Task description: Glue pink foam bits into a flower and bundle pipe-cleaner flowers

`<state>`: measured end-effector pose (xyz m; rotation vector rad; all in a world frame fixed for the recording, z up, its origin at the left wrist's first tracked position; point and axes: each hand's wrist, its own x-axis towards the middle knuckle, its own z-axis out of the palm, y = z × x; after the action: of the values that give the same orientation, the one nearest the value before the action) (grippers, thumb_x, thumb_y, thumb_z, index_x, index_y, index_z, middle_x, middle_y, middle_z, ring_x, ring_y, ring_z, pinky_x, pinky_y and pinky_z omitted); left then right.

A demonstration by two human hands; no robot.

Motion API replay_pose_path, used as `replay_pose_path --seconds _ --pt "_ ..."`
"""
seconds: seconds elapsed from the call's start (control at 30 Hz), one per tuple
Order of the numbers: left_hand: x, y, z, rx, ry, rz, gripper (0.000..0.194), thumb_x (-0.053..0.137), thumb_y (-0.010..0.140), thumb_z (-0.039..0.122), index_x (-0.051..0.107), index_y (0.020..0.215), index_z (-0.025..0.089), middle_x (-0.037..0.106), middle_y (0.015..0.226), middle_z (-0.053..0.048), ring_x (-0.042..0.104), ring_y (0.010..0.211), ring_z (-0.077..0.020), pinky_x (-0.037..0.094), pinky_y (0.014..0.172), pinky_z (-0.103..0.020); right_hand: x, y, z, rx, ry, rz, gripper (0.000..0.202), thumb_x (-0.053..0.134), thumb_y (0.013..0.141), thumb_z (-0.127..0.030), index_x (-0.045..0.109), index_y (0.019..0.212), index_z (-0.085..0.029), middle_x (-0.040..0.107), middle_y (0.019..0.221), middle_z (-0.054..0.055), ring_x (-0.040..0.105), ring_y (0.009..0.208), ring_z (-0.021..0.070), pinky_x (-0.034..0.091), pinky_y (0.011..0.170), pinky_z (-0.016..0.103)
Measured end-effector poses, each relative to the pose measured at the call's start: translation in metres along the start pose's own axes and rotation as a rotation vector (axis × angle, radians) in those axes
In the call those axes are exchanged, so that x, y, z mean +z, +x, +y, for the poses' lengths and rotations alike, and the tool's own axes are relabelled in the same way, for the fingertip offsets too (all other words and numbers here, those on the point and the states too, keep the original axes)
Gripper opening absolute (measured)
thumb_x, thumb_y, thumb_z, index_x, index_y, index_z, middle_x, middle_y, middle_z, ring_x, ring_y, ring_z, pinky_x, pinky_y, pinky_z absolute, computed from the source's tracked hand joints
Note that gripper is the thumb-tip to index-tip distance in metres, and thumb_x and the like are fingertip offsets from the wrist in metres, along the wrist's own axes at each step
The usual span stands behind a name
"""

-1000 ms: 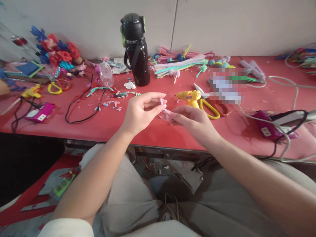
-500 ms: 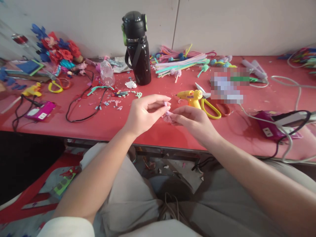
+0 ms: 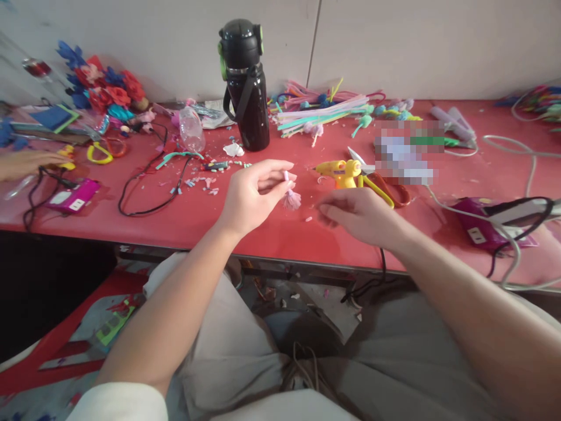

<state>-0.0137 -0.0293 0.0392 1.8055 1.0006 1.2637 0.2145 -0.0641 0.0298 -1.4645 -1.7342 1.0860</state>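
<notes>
My left hand (image 3: 258,196) pinches a small tassel-like piece (image 3: 292,200) between thumb and fingers. A short lilac stem sticks up from the grip, and pale pink fluffy strands hang below. My right hand (image 3: 353,215) is apart from it, to the right, slightly blurred, with loosely curled fingers and nothing visible in them. Between the hands a tiny pink scrap (image 3: 308,218) lies on the table. Just beyond my right hand are a yellow glue gun (image 3: 339,171) and scissors (image 3: 380,188) with yellow and red handles, both partly hidden by it.
A black bottle (image 3: 248,88) stands on the red table (image 3: 210,231). Behind lie pastel pipe cleaners (image 3: 324,116). Magenta power boxes (image 3: 72,197) with cords sit at both sides. At far left another person's hand (image 3: 35,162) reaches over a second yellow glue gun (image 3: 66,158).
My right hand has left the tassel-like piece and moved right and slightly down. My left hand keeps its pinch. Another person's hand has come in at far left.
</notes>
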Motion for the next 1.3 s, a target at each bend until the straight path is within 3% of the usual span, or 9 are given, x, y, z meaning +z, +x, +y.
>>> replay_pose_path --seconds 0.1,0.17,0.23,0.4,0.53,0.73,0.93,1.13,1.3 --pt "-0.003 0.003 -0.005 -0.013 0.008 0.004 0.023 0.078 0.087 0.016 0.075 0.109 0.015 0.083 0.101 -0.009 0.081 0.096 -0.0224 0.068 0.094 -0.035 -0.031 0.001 0.003 0.139 -0.509 -0.049 0.039 0.060 0.097 -0.036 0.056 0.061 -0.022 0.059 0.058 0.000 0.052 0.054 0.0148 0.040 0.058 0.034" --pt "-0.004 0.004 -0.007 -0.018 0.011 0.001 0.022 0.078 0.088 0.018 0.074 0.110 0.015 0.082 0.102 -0.010 0.081 0.096 -0.0227 0.067 0.095 -0.037 -0.045 0.002 0.005 0.249 -0.747 0.021 0.046 0.062 0.097 -0.042 0.048 0.057 -0.023 0.050 0.053 -0.001 0.045 0.052 0.0150 0.034 0.056 0.034" --pt "-0.006 0.005 -0.008 -0.017 0.008 -0.013 0.021 0.078 0.089 0.019 0.074 0.109 0.015 0.082 0.103 -0.010 0.081 0.097 -0.0232 0.067 0.097 -0.038 -0.051 0.006 0.008 0.274 -0.831 0.142 0.045 0.071 0.092 -0.051 0.049 0.062 -0.024 0.052 0.058 -0.001 0.048 0.057 0.0163 0.034 0.058 0.033" --pt "-0.008 0.006 -0.008 -0.054 -0.028 -0.029 0.021 0.078 0.089 0.021 0.076 0.109 0.016 0.081 0.102 -0.009 0.082 0.095 -0.0241 0.069 0.091 -0.037 -0.041 0.027 0.025 0.185 -0.727 0.270 0.040 0.074 0.084 -0.061 0.060 0.086 -0.024 0.069 0.087 0.007 0.062 0.077 0.0227 0.040 0.064 0.034" --pt "-0.012 0.010 -0.009 -0.122 -0.076 -0.004 0.026 0.080 0.085 0.020 0.078 0.111 0.017 0.080 0.092 -0.007 0.082 0.097 -0.0269 0.070 0.084 -0.037 -0.027 0.043 0.041 0.193 -0.679 0.299 0.045 0.072 0.081 -0.066 0.062 0.088 -0.023 0.069 0.085 0.011 0.065 0.078 0.0287 0.044 0.065 0.038" --pt "-0.029 0.023 -0.016 -0.210 -0.261 0.052 0.031 0.077 0.089 0.023 0.075 0.119 0.022 0.080 0.106 -0.008 0.079 0.109 -0.0250 0.068 0.096 -0.038 -0.002 0.048 0.057 0.149 -0.693 0.431 0.032 0.061 0.091 -0.054 0.059 0.085 -0.022 0.068 0.083 0.015 0.067 0.083 0.0342 0.051 0.079 0.048" --pt "-0.040 0.030 -0.023 -0.242 -0.269 0.047 0.019 0.075 0.095 0.032 0.077 0.109 0.020 0.080 0.102 -0.009 0.077 0.115 -0.0255 0.068 0.097 -0.035 0.005 0.049 0.065 0.068 -0.705 0.479 0.030 0.055 0.092 -0.051 0.052 0.078 -0.024 0.065 0.076 0.012 0.064 0.080 0.0319 0.049 0.091 0.052" --pt "-0.041 0.027 -0.020 -0.357 -0.391 0.026 0.017 0.071 0.094 0.023 0.079 0.108 0.017 0.080 0.106 -0.010 0.076 0.116 -0.0253 0.067 0.097 -0.035 0.005 0.048 0.063 0.027 -0.671 0.483 0.039 0.055 0.091 -0.059 0.044 0.072 -0.026 0.062 0.071 0.009 0.062 0.077 0.0300 0.047 0.093 0.052" --pt "-0.038 0.023 -0.017 -0.311 -0.377 -0.071 0.024 0.073 0.087 0.019 0.080 0.110 0.020 0.080 0.108 -0.011 0.078 0.112 -0.0288 0.068 0.092 -0.040 0.004 0.046 0.060 0.003 -0.651 0.464 0.040 0.055 0.089 -0.056 0.038 0.068 -0.028 0.058 0.067 0.007 0.060 0.074 0.0283 0.047 0.089 0.050"
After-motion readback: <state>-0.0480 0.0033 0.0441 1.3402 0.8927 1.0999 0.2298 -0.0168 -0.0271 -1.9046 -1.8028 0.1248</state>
